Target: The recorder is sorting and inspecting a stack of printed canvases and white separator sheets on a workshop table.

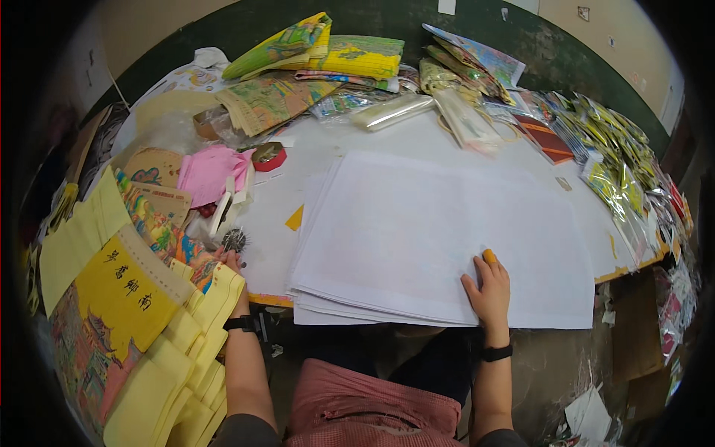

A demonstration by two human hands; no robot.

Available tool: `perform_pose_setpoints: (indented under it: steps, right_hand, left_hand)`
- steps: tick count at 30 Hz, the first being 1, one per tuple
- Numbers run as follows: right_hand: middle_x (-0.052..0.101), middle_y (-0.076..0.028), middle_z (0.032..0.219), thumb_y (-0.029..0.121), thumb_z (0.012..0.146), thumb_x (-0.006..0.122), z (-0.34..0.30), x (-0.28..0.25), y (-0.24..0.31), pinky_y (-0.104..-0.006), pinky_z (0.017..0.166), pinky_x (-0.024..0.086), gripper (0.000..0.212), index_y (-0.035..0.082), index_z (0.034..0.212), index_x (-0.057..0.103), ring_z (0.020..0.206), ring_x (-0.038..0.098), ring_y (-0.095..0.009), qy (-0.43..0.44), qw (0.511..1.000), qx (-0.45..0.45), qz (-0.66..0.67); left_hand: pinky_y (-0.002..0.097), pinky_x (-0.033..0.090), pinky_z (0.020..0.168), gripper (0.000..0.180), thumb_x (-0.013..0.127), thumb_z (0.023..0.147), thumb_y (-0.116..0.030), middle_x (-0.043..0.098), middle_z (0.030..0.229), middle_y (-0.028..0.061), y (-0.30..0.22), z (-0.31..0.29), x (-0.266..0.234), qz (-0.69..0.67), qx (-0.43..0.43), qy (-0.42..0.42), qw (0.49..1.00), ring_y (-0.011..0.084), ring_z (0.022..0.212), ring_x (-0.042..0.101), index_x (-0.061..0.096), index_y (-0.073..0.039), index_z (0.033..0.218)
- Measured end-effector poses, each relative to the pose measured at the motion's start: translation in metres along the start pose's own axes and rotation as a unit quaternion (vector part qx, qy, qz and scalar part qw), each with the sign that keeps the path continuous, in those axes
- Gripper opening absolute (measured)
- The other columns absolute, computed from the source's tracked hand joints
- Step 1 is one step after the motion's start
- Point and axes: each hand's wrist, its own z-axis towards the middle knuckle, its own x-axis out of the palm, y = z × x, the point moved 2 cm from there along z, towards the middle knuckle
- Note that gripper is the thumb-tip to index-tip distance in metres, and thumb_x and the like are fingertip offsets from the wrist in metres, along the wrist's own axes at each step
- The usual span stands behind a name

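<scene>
A thick stack of large white paper sheets [432, 231] lies in the middle of the table. My right hand [489, 289] rests flat on its near right corner, fingers together, with a yellow rubber tip on one finger. My left hand [233, 277] reaches to the left of the stack and touches a fanned pile of yellow paper packets [186, 350] printed with coloured pictures. Most of its fingers are hidden behind those packets. Both wrists wear black bands.
A red tape roll [269, 156] and pink papers [208, 171] lie at left. Colourful printed packets [328, 56] and clear plastic bags [462, 119] crowd the back. Glossy yellow packs [625, 164] line the right edge. Paper scraps [588, 413] litter the floor.
</scene>
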Motion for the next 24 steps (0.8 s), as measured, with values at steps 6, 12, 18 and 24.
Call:
perform_pose_setpoints:
  steps: [6,12,18,24]
  right_hand:
    - [0.052,-0.018,0.120,0.026,0.073,0.066,0.004,0.002,0.004,-0.0426,0.095,0.034,0.043,0.003,0.107,0.058,0.114,0.044,-0.036,-0.004,1.000,-0.004,0.002]
    - [0.052,-0.019,0.119,0.026,0.073,0.065,0.004,0.001,0.004,-0.0424,0.094,0.035,0.042,0.002,0.107,0.058,0.113,0.044,-0.035,-0.009,1.000,-0.003,0.000]
    - [0.051,-0.018,0.120,0.026,0.073,0.066,0.004,0.001,0.003,-0.0426,0.094,0.034,0.042,0.003,0.107,0.058,0.114,0.044,-0.036,0.000,1.000,-0.004,0.002]
    - [0.051,-0.018,0.120,0.025,0.072,0.066,0.002,0.000,0.003,-0.0428,0.094,0.035,0.043,0.003,0.108,0.058,0.114,0.044,-0.036,0.008,1.000,0.015,-0.006]
  left_hand:
    - [0.0234,0.045,0.074,0.035,0.054,0.088,-0.014,0.060,0.089,0.0083,0.008,0.007,-0.005,-0.055,0.002,0.001,0.998,0.0132,0.080,0.057,0.043,-0.002,0.118]
    - [0.0228,0.042,0.072,0.025,0.056,0.086,-0.015,0.059,0.075,0.0066,0.012,0.013,-0.006,0.079,0.031,0.010,0.996,0.0117,0.071,0.055,0.048,-0.002,0.106]
    - [0.0200,0.042,0.057,0.020,0.055,0.086,-0.010,0.055,0.069,0.0036,0.011,0.012,0.000,0.034,0.007,0.020,0.999,0.0093,0.059,0.050,0.047,-0.001,0.102]
    - [0.0208,0.044,0.060,0.018,0.053,0.088,-0.012,0.057,0.077,0.0040,0.016,0.011,0.002,0.020,-0.011,0.012,1.000,0.0095,0.065,0.053,0.050,-0.001,0.102]
